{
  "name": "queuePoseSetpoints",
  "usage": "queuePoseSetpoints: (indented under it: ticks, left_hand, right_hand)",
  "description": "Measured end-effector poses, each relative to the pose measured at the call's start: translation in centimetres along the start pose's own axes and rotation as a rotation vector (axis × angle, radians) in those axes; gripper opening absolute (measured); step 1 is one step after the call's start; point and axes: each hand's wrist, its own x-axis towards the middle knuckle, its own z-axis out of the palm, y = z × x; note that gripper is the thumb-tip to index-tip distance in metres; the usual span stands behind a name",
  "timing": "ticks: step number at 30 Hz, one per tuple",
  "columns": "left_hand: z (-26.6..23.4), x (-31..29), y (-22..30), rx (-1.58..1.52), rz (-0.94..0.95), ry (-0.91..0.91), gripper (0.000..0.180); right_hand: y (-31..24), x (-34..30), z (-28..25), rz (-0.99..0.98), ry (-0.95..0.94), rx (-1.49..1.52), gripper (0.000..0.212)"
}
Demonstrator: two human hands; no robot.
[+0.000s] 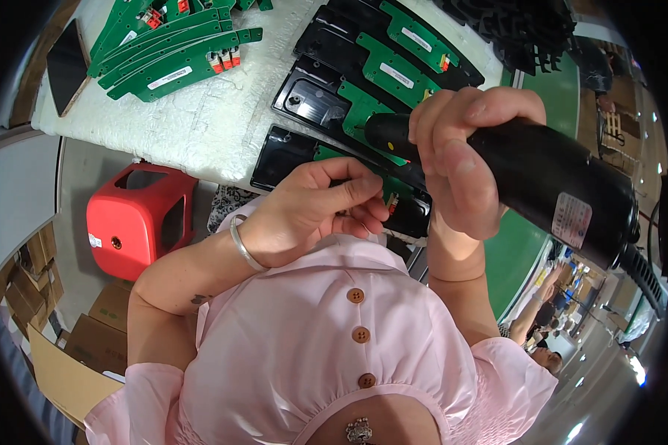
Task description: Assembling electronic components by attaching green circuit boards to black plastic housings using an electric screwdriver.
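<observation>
My right hand [460, 148] is wrapped round a black electric screwdriver [549, 174], whose cable runs off to the right. Its nose points left, over a green circuit board [356, 107] lying on a black plastic housing [300, 96]. My left hand [311, 204], with a bangle at the wrist, is curled in front of the nearest housing [278, 159]. Thumb and fingertips are drawn together there; anything between them is too small or hidden to make out. Several such housings lie side by side, each with a green board on it.
Loose green boards [178, 70] with red-orange connectors are stacked at the far left of the white padded table [222, 133]. Beside them lies a dark phone-like slab [67, 67]. Black parts [512, 30] pile up at the far right. A red stool [126, 222] and cardboard boxes [96, 341] stand left.
</observation>
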Motion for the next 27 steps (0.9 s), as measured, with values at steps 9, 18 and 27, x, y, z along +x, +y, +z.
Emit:
queuePoseSetpoints:
  ticks: [9, 18, 27]
  left_hand:
    - [0.0, 0.1, 0.2, -0.090, -0.040, 0.073, 0.020]
    - [0.1, 0.2, -0.3, -0.149, 0.039, 0.119, 0.015]
    - [0.4, 1.5, -0.5, -0.249, 0.084, 0.073, 0.015]
  right_hand:
    - [-0.2, 0.5, 1.0, 0.122, 0.015, -0.083, 0.022]
    - [-1.1, 0.8, 1.1, 0.123, 0.102, -0.083, 0.025]
    - [-5.9, 0.1, 1.4, -0.264, 0.053, 0.595, 0.027]
